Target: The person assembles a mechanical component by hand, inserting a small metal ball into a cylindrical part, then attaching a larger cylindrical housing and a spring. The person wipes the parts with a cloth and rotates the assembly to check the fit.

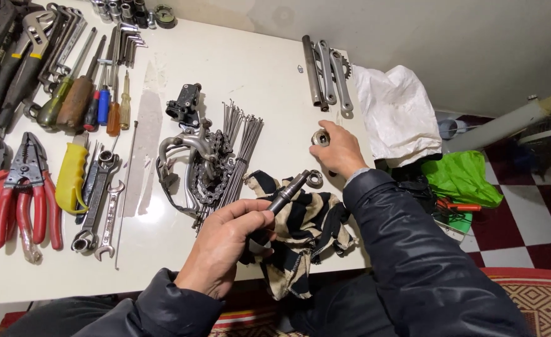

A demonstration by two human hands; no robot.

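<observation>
My left hand (222,246) grips a dark metal axle (290,190) near the table's front edge, its end pointing up and to the right over a black and cream striped rag (309,231). My right hand (341,150) reaches further back on the white table (250,68) and holds a round metal bearing cup (319,138) between its fingertips. A small metal ring (314,179) lies on the table between the two hands. A bicycle chain (216,171) and a bundle of spokes (241,150) lie just left of the rag.
Pliers (19,187), spanners (97,206), screwdrivers (91,100) and hex keys fill the table's left side. Crank arms and a tube (325,72) lie at the back right beside a white bag (397,112). A green bag (462,178) sits past the right edge.
</observation>
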